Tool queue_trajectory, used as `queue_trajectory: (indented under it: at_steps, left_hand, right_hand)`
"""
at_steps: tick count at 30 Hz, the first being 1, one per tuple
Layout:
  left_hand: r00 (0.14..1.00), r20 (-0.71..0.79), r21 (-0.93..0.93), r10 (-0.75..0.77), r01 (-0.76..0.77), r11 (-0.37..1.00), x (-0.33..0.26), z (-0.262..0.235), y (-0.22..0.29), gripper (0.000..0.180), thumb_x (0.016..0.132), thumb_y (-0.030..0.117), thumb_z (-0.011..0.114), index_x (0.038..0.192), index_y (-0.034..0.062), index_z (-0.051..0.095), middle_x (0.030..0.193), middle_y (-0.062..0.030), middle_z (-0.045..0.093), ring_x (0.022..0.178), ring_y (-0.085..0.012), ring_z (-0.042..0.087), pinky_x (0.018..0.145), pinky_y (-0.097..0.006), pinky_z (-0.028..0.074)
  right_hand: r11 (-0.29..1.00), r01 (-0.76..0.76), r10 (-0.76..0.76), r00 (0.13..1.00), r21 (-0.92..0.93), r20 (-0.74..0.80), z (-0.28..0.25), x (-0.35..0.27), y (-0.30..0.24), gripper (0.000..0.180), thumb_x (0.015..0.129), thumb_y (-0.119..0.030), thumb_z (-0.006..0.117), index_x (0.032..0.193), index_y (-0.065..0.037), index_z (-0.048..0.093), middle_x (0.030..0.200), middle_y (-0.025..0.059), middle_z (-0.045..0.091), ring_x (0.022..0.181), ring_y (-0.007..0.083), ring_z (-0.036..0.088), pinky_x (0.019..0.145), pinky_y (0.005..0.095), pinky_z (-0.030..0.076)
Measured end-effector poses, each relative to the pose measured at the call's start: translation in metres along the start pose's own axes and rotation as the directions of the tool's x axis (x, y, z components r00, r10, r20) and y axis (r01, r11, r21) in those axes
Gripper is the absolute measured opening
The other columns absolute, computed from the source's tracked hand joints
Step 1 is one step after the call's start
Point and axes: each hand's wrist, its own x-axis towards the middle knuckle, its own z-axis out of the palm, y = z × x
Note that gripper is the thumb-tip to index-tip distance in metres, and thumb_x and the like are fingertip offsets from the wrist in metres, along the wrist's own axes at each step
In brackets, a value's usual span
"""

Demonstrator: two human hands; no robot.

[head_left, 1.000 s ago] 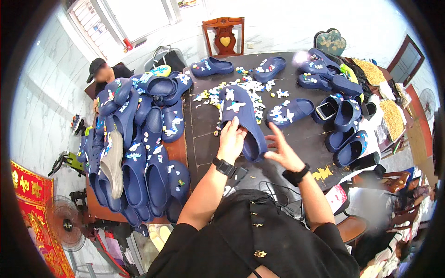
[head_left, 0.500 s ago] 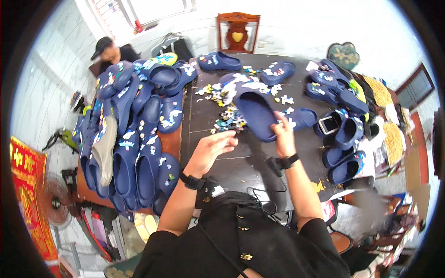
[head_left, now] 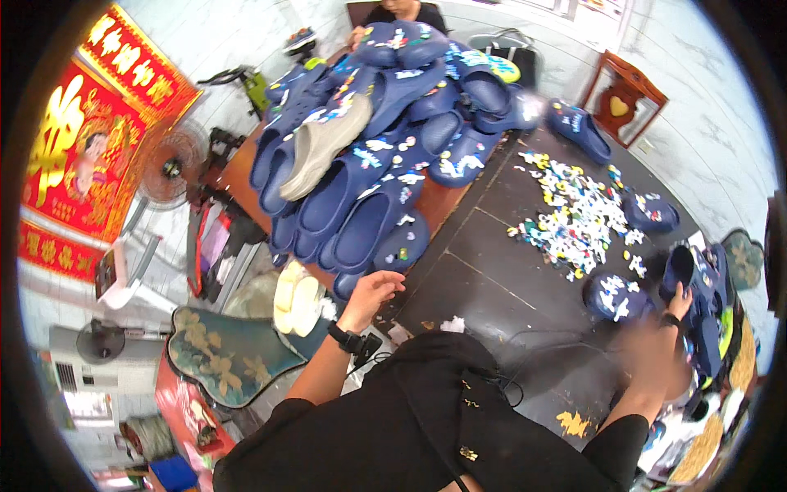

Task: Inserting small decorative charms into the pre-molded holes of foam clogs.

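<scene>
My right hand (head_left: 680, 302) grips a navy blue clog (head_left: 679, 266) at the right side of the dark table, against a group of other navy clogs (head_left: 707, 283). A blur covers part of my right forearm. Fingers loosely stretched, my left hand (head_left: 374, 297) is empty, just off the near edge of a big pile of navy clogs (head_left: 361, 231). A lone grey clog (head_left: 326, 146) lies on that pile. Small colourful shoe charms (head_left: 574, 217) are heaped on the table between my hands. A clog with white charms (head_left: 616, 297) sits near my right hand.
Two more navy clogs (head_left: 579, 129) (head_left: 650, 211) lie beyond and right of the charms. A person (head_left: 406, 11) is behind the pile. Around the table stand a wooden chair (head_left: 620, 102), a patterned chair (head_left: 234, 357) and a fan (head_left: 172, 164). A cable (head_left: 545, 334) crosses the near tabletop.
My view has turned left. The clog in my right hand has moved from over the charms to the group at the right. My left hand has drawn back toward the big pile.
</scene>
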Motion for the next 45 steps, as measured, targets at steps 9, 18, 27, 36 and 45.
queue_trajectory:
  at_steps: [9,18,27,36,45]
  left_hand:
    - [0.895,-0.249,0.299,0.370,-0.292,0.908,-0.018,-0.012,0.017,0.021,0.087,-0.003,0.049,0.101,0.0005,0.065,0.090,-0.0043,0.067,0.082,-0.0088,0.060,0.075,-0.023,0.045]
    - [0.565,-0.490,0.700,0.664,-0.198,0.686,0.002,-0.057,0.017,0.028,0.079,0.005,0.062,0.107,0.0053,0.062,0.091,-0.0136,0.064,0.091,-0.0277,0.060,0.080,-0.036,0.047]
    - [0.778,-0.592,0.183,0.211,-0.125,0.975,0.019,-0.082,-0.007,0.054,0.084,0.022,0.063,0.128,-0.0048,0.048,0.077,-0.0093,0.062,0.055,-0.0130,0.059,0.051,-0.025,0.049]
    - [0.960,-0.270,-0.169,0.081,-0.130,0.977,-0.012,-0.058,0.003,0.052,0.084,0.012,0.056,0.133,-0.0008,0.043,0.104,-0.0099,0.059,0.084,-0.0149,0.059,0.058,-0.026,0.053]
    - [0.990,-0.110,-0.063,0.090,-0.097,0.993,-0.004,-0.024,-0.039,0.053,0.082,0.010,0.052,0.134,0.0047,0.043,0.099,-0.0096,0.058,0.080,-0.0149,0.058,0.058,-0.026,0.052]
  right_hand:
    - [0.931,0.088,-0.076,0.996,-0.354,0.047,0.009,-0.018,-0.015,0.057,0.082,-0.034,0.069,0.122,0.003,0.054,0.114,0.0156,0.061,0.102,0.0241,0.059,0.090,0.0318,0.043]
    - [0.949,0.296,-0.312,0.925,0.105,0.215,-0.066,-0.168,-0.080,0.030,0.091,-0.021,0.060,0.118,-0.008,0.058,0.101,-0.0018,0.061,0.082,0.0054,0.052,0.071,0.0202,0.038]
    - [0.945,-0.113,-0.013,0.923,0.306,0.384,-0.088,-0.304,-0.144,0.019,0.091,-0.014,0.061,0.106,-0.003,0.061,0.092,0.0036,0.064,0.079,0.0077,0.057,0.070,0.0194,0.044]
    - [0.945,-0.179,0.051,0.907,0.273,0.418,-0.096,-0.344,-0.164,0.016,0.092,-0.015,0.059,0.105,-0.005,0.062,0.090,0.0018,0.065,0.080,0.0079,0.059,0.071,0.0191,0.044]
    - [0.966,-0.162,0.034,0.854,0.204,0.519,-0.073,-0.369,-0.179,0.015,0.092,-0.012,0.059,0.104,-0.004,0.062,0.085,0.0029,0.064,0.075,0.0089,0.058,0.067,0.0207,0.045]
